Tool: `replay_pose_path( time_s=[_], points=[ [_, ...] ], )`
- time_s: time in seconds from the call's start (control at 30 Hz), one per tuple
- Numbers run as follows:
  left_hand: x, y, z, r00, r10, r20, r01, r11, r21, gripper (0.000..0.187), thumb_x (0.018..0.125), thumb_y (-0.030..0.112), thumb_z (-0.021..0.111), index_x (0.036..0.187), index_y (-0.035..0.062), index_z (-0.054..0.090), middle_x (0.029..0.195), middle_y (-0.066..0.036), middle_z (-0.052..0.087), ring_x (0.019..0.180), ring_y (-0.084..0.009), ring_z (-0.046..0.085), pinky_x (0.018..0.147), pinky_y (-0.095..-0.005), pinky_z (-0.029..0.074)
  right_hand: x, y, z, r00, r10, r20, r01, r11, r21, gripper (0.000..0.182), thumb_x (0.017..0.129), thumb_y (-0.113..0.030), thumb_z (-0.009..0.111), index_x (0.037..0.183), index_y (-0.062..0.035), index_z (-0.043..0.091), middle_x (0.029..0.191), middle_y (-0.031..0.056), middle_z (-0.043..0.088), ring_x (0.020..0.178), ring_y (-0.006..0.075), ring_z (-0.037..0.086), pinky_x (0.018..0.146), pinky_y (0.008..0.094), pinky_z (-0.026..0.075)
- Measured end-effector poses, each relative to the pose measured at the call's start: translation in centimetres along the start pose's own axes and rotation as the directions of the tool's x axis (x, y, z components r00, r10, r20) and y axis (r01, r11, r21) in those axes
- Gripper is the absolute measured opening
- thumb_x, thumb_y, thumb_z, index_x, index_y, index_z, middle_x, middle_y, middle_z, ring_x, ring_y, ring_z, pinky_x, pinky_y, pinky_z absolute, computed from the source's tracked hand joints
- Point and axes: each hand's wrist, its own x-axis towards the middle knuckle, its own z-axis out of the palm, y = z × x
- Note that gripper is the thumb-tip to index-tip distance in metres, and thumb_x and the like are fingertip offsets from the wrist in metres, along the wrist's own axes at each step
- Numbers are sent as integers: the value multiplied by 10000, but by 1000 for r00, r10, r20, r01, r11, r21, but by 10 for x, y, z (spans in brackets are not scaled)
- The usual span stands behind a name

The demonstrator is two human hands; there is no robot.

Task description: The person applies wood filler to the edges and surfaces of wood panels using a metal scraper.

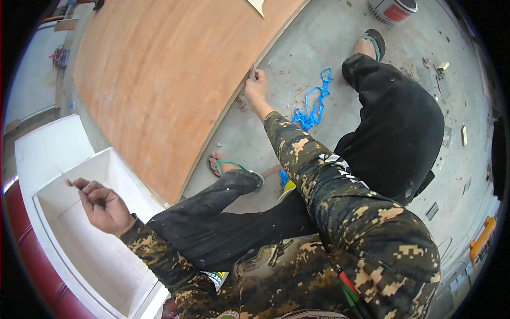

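My right hand (256, 90) is closed at the long edge of a large brown wooden board (159, 69), with a small, thin greyish piece between thumb and fingers. What that piece is, I cannot make out. Raised over a white open box (79, 234) at the left, my left hand (105, 206) has its fingers curled and pinched. Something thin and dark, blurred at its tip, sticks out from those fingers. The left hand is apart from the board.
Blue plastic strips (313, 109) lie on the grey floor (287, 58) between my legs. A paint can (393, 9) stands at the top right. Small scraps are scattered at the right, near an orange tool (482, 239). Part of another person's foot shows at the top left.
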Motion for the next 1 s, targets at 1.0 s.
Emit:
replay_pose_path(
  time_s=[1.0],
  points=[
    [-21,-109,15,846,533,-1,-431,686,586,143,999,141,503,1059,12,496,982,-51,585,842,-115,547,752,-277,469,-171,-287,-35,-24,-663,748,965,181,192,573,689,164,496,1188,-82,631,1243,134,577,1146,365,547,956,424,459]
  ],
)
